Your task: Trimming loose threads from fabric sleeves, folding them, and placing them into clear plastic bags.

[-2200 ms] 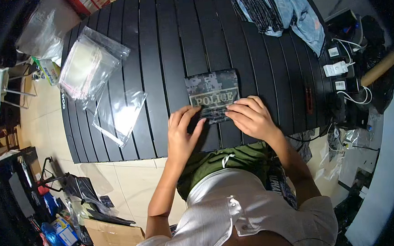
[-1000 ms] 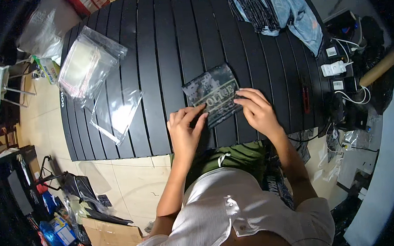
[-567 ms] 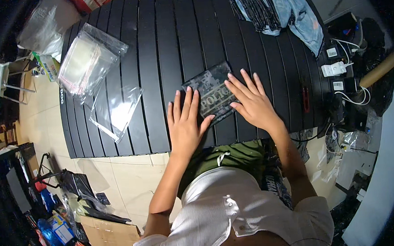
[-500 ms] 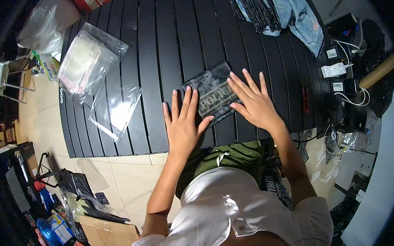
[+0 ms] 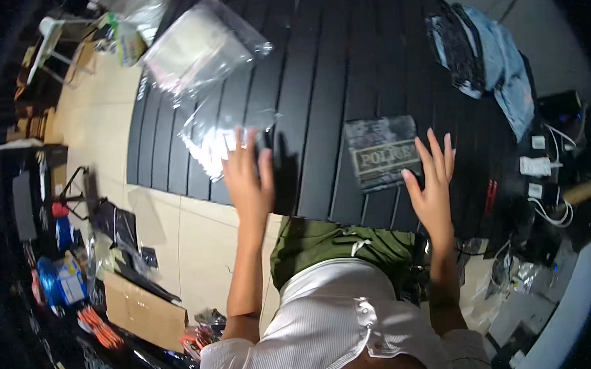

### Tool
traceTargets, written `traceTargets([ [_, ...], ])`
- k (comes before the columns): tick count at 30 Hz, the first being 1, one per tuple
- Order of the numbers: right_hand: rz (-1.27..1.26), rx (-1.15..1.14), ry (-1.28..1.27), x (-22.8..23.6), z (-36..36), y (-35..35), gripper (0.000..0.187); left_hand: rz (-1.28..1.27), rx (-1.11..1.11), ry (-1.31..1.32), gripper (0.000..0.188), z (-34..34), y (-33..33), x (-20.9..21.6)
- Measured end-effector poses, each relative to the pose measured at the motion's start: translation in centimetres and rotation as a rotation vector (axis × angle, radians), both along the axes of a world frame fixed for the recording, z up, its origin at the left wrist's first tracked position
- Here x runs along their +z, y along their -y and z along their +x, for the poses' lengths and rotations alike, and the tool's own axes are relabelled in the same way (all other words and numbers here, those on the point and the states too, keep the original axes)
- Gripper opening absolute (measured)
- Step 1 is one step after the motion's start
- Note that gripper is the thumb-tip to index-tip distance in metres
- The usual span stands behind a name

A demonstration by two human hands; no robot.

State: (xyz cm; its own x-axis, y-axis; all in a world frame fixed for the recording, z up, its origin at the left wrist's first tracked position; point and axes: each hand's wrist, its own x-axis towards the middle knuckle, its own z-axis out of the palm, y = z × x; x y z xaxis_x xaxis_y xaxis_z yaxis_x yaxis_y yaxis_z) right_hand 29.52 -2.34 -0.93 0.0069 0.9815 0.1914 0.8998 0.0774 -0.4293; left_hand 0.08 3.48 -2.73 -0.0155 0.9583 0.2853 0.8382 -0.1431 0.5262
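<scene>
A folded dark camouflage-patterned cloth (image 5: 379, 135) with a lettered panel lies flat on the black slatted table (image 5: 313, 82). Beside its right edge is my right hand (image 5: 434, 197), fingers spread, with the thumb at the cloth's edge. My left hand (image 5: 247, 187) is away to the left, its fingers apart and holding nothing. Its fingertips overlap the near right part of a single clear plastic bag (image 5: 202, 144); whether they touch it I cannot tell. Just beyond that bag lies a pile of clear plastic bags (image 5: 199, 45).
Folded blue and black denim (image 5: 497, 57) rests at the table's far right. A small red object (image 5: 490, 196) sits near the right edge, with white plugs and cables (image 5: 540, 165) past it. On the floor at left are a cardboard box (image 5: 144, 309) and a white chair (image 5: 52, 30).
My left hand has come off the cloth and moved left to the single clear bag. My right hand has slid to the cloth's right edge. The cloth now lies straighter, and the view has shifted.
</scene>
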Motion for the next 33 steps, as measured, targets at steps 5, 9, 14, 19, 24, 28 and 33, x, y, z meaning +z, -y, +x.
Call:
traceTargets([
  [5,-0.132,0.400,0.084,0.4,-4.2,0.7,0.055,0.032,0.396,-0.126,0.048,-9.5,-1.6,-2.1],
  [9,-0.139,0.472,0.093,0.2,-3.1,0.8,0.047,0.097,0.516,-0.191,0.062,-11.7,-1.8,-3.7],
  [14,-0.092,0.294,-0.022,0.8,-1.6,1.1,0.020,-0.043,0.338,-0.062,0.048,-9.1,-2.2,-3.1],
  [19,0.168,0.014,-0.226,1.1,-1.7,1.3,0.011,-0.067,0.072,0.533,0.015,-4.7,-1.7,-2.5],
  [24,0.308,0.139,-0.511,3.0,-6.6,0.5,0.016,-0.394,0.016,1.465,0.029,0.8,-0.6,1.6],
  [28,0.290,0.241,-0.517,4.2,-10.0,-1.5,0.038,-0.418,-0.096,1.454,0.038,3.9,0.5,3.8],
  [33,0.331,0.180,-0.488,4.1,-11.0,-3.0,0.048,-0.391,-0.207,1.268,0.036,6.0,1.2,4.1],
])
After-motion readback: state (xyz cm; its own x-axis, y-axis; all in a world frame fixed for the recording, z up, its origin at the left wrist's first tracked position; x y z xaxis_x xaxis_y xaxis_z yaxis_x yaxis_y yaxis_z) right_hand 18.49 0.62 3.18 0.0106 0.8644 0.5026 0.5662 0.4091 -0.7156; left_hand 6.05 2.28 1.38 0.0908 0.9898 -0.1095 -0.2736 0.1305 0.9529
